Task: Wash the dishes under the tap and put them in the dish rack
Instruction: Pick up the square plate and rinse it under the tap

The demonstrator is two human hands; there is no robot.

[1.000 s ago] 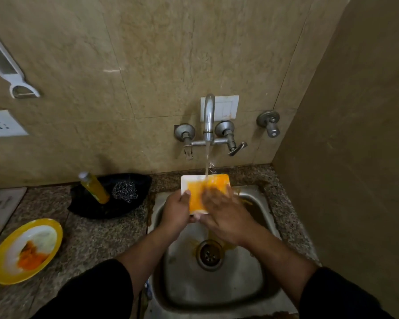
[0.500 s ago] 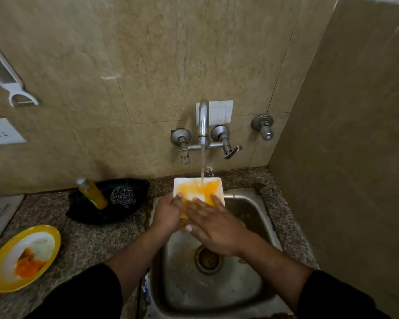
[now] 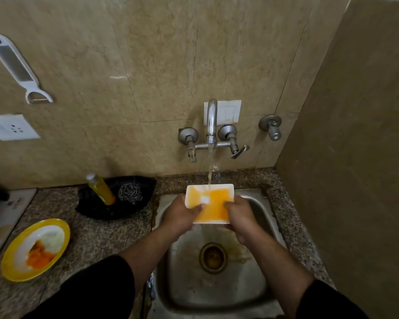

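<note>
Item: one white rectangular dish, inside coated orange, held level above the sink, its far edge under the stream from one tap. Left hand grips the left edge, thumb curled onto the upper face and the other fingers hidden beneath. Right hand grips the right edge the same way. On the counter to the left: one yellow-rimmed plate with orange residue, one yellow bottle and one steel scourer, both in one black tray.
</note>
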